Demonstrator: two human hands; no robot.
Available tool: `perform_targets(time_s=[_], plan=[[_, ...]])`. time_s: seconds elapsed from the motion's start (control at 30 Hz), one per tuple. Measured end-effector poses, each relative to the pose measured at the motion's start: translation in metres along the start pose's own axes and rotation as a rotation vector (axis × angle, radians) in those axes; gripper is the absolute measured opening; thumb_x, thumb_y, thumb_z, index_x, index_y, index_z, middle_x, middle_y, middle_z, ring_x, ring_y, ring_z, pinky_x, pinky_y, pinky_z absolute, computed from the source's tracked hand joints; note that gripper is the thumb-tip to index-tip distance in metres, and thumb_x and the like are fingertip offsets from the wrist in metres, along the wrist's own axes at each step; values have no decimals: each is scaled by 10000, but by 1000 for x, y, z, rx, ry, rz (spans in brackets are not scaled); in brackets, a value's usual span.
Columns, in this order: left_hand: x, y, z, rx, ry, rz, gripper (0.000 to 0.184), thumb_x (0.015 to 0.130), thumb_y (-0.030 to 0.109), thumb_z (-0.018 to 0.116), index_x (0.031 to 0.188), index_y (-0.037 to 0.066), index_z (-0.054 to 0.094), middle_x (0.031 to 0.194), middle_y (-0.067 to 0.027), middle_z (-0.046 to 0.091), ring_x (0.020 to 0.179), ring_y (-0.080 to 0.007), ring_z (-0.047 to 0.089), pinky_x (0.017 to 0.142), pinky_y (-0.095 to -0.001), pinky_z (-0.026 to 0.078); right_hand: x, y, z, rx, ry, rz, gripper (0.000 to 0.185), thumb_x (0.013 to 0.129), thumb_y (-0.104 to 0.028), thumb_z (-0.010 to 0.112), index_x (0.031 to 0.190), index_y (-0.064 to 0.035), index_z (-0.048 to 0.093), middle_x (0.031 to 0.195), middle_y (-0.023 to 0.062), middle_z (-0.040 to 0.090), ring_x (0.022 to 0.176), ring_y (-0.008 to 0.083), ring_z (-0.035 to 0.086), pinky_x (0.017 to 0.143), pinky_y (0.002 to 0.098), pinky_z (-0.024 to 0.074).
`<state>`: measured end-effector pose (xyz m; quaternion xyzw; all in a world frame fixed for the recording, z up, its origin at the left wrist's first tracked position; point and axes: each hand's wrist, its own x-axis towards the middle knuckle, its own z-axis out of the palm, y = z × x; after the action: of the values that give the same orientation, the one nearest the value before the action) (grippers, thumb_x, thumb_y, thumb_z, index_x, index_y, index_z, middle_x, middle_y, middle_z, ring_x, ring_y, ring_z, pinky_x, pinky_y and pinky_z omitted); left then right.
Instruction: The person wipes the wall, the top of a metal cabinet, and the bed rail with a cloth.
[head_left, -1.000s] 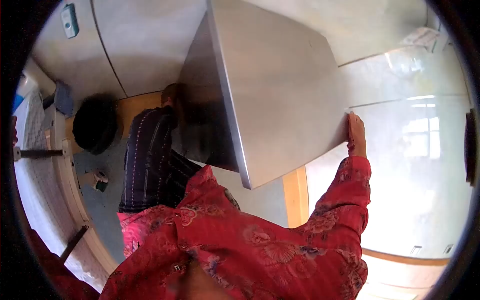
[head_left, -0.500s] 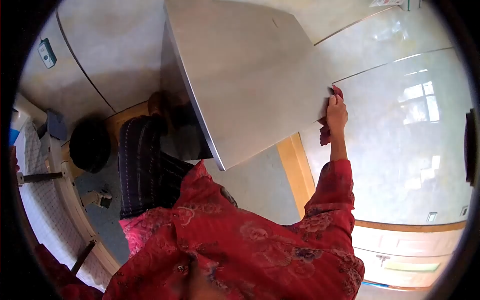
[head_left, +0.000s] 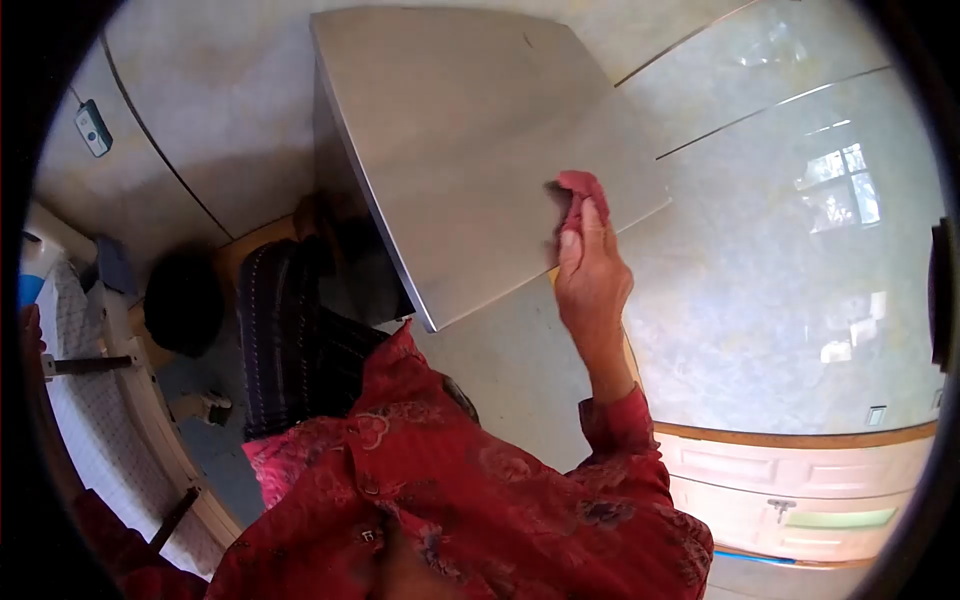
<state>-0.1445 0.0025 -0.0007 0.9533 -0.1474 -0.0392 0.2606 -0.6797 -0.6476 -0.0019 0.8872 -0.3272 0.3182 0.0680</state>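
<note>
My right hand (head_left: 592,275) presses a folded dark red cloth (head_left: 580,190) against a smooth grey metallic-looking panel (head_left: 460,160), close to its right side. The fingers are closed over the cloth, and its shadow falls on the panel just to the left. A bright edge runs down the panel's left side to a near corner. At the far left edge of the view, a small reddish sliver, perhaps my left hand (head_left: 32,328), is near a white frame with dark bars. Its fingers cannot be made out.
Glossy pale wall panels (head_left: 750,280) stand to the right, above pinkish cabinet doors (head_left: 800,515). A dark round object (head_left: 184,302) sits on the floor at left, beside a white frame (head_left: 150,400) with patterned fabric. A small device (head_left: 93,128) hangs on the wall.
My right hand and the cloth have moved left from the panel's right edge onto its face. The view has shifted slightly.
</note>
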Motion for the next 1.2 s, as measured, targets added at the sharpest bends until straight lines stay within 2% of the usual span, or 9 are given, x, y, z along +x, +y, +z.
perform_targets(time_s=[0.23, 0.3, 0.37, 0.43, 0.5, 0.53, 0.63, 0.8, 1.2], plan=[[46, -124, 10, -75, 160, -5, 368, 987, 341, 641, 1182, 32, 682, 921, -66, 635, 759, -146, 575, 637, -316, 506, -16, -88, -42, 152, -182, -346, 518, 851, -214, 774, 1323, -55, 632, 1220, 211, 681, 844, 328, 722, 685, 381, 591], [23, -69, 14, -57, 112, -2, 376, 981, 330, 639, 1171, 9, 688, 909, -98, 655, 762, -178, 611, 658, -336, 522, -11, -100, -49, 200, -238, -451, 555, 826, -244, 805, 1321, -66, 627, 1236, 202, 667, 791, 311, 709, 653, 382, 587], [1, -10, 13, -52, 65, 1, 385, 975, 319, 636, 1160, -13, 694, 897, -131, 674, 765, -211, 646, 679, -356, 538, 4, -104, -56, 643, -346, -780, 528, 803, -275, 826, 1276, -97, 672, 1232, 210, 666, 759, 288, 707, 643, 352, 586], [-13, 35, 9, -27, 20, -8, 394, 969, 309, 634, 1149, -35, 700, 885, -163, 694, 767, -243, 682, 700, -376, 554, 21, -103, -69, 654, -344, -797, 502, 797, -338, 820, 1240, -132, 706, 1267, 197, 657, 866, 299, 707, 726, 385, 594], [-18, 30, 8, -32, 28, -38, 399, 966, 303, 632, 1143, -47, 703, 879, -180, 703, 769, -260, 699, 711, -385, 562, 37, -99, -59, 409, -28, -760, 391, 839, -351, 797, 1163, -137, 753, 1334, 219, 623, 993, 368, 704, 862, 442, 575], [-13, 3, 16, -48, 96, -16, 419, 980, 357, 627, 1149, -21, 691, 885, -125, 668, 752, -210, 654, 678, -358, 539, 45, -102, -54, 395, -260, -676, 405, 844, -346, 766, 1199, -153, 751, 1435, 204, 571, 1225, 416, 599, 1031, 510, 482], [3, -63, 26, -74, 241, 13, 463, 1007, 465, 615, 1160, 31, 668, 897, -17, 596, 719, -112, 563, 611, -302, 492, 51, -104, -24, 362, -440, -688, 414, 850, -279, 738, 1245, -155, 739, 1467, 159, 563, 1357, 408, 495, 1129, 507, 396], [2, -48, 22, -28, 192, 41, 323, 1007, 316, 613, 1097, 10, 666, 848, -20, 584, 691, -112, 539, 554, -281, 471, 93, -96, 11, 426, -522, -778, 448, 899, -134, 655, 1346, -135, 674, 1487, 166, 535, 1357, 413, 484, 1155, 503, 370], [-8, -17, 16, -84, 126, -27, 375, 961, 315, 638, 1072, -40, 689, 798, -51, 597, 670, -131, 560, 572, -292, 488, 223, -136, 148, 432, -442, -741, 396, 1050, -265, 510, 1412, -133, 602, 1403, 221, 571, 1309, 414, 506, 1128, 499, 386]])
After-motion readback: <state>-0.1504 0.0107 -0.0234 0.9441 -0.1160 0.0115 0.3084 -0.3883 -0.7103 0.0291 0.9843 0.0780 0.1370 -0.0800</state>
